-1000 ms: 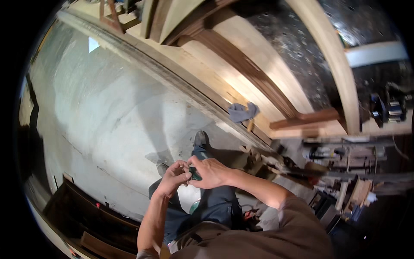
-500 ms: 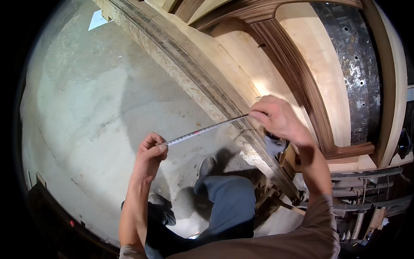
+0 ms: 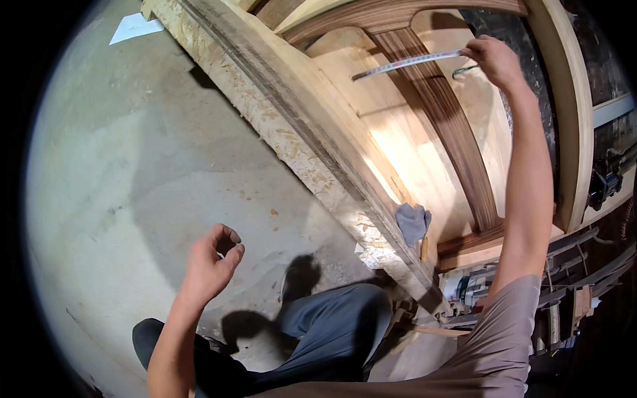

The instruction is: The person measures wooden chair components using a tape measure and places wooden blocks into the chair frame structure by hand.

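Two hands: right hand (image 3: 494,61) grips one tape measure (image 3: 405,64); left hand (image 3: 211,264) loosely curled, empty.

left hand (image 3: 211,262): let go of tape | right hand (image 3: 494,60): carried tape measure (image 3: 406,63) up over panel

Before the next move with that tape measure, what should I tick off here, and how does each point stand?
1. Right hand grips tape measure: ok.
2. Tape blade lies across the dark curved wood strip: ok.
3. Blade's free end hooked or held on anything: not ok, it hangs loose.
4. Left hand helping with the blade: not ok, it is empty, above the concrete floor.
5. Markings readable: cannot tell.
6. Grey rag out of the blade's way: ok.
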The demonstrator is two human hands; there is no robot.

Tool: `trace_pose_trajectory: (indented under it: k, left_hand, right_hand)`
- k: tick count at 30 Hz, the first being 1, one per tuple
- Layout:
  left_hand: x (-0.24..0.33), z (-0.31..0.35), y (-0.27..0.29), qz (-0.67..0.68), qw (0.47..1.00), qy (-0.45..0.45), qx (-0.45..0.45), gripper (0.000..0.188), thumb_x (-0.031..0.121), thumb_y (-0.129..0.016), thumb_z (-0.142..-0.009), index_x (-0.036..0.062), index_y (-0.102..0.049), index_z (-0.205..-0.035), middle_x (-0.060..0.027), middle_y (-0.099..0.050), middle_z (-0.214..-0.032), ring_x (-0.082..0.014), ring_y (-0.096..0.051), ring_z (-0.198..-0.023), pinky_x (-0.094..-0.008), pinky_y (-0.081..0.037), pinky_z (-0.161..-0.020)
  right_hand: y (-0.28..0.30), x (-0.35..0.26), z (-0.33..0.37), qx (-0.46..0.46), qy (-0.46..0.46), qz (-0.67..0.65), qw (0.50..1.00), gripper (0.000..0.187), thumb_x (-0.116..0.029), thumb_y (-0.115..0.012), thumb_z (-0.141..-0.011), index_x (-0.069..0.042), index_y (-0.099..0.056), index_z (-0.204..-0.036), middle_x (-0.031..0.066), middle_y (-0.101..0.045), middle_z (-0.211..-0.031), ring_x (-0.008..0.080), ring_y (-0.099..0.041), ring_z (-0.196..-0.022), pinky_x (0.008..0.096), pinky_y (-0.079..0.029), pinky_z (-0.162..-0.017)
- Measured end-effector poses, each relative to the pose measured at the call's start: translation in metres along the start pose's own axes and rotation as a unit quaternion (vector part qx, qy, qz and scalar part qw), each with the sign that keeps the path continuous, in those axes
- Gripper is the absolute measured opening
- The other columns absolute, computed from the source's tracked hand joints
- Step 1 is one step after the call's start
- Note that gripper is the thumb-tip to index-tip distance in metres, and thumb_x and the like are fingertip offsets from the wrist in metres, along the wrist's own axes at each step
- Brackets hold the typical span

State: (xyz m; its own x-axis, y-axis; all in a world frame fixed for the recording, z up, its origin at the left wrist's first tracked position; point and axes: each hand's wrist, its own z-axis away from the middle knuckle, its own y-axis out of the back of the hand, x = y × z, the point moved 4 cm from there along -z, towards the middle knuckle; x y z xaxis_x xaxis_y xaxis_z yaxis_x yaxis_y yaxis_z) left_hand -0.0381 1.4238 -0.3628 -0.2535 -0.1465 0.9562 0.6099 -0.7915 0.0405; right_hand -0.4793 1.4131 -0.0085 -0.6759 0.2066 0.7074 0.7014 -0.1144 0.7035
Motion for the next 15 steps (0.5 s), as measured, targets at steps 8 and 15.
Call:
trace_pose_trajectory:
  k: [8, 15]
  left_hand:
    - [-0.009, 0.024, 0.019, -0.492, 0.864, -0.098, -0.029, 0.027, 0.014, -0.07, -0.071, 0.0025, -0.056, -0.092, -0.0147, -0.061, -0.088, -0.0295, -0.059, -0.088, -0.0399, -0.046, -0.072]
    - [-0.029, 0.035, 0.022, -0.558, 0.823, -0.062, -0.089, 0.029, 0.02, -0.07, -0.072, 0.0046, -0.058, -0.093, -0.0138, -0.061, -0.091, -0.029, -0.059, -0.091, -0.0401, -0.045, -0.075]
  right_hand:
    - [-0.009, -0.074, -0.044, -0.016, 0.06, 0.037, 0.997, 0.015, -0.027, -0.063, -0.083, -0.013, -0.063, -0.088, 0.0123, -0.066, -0.083, 0.0344, -0.062, -0.083, 0.0456, -0.048, -0.067]
    - [-0.012, -0.069, -0.047, -0.061, 0.054, 0.001, 0.997, 0.017, -0.027, -0.066, -0.08, -0.012, -0.066, -0.087, 0.0047, -0.063, -0.093, 0.0295, -0.061, -0.09, 0.0414, -0.048, -0.074]
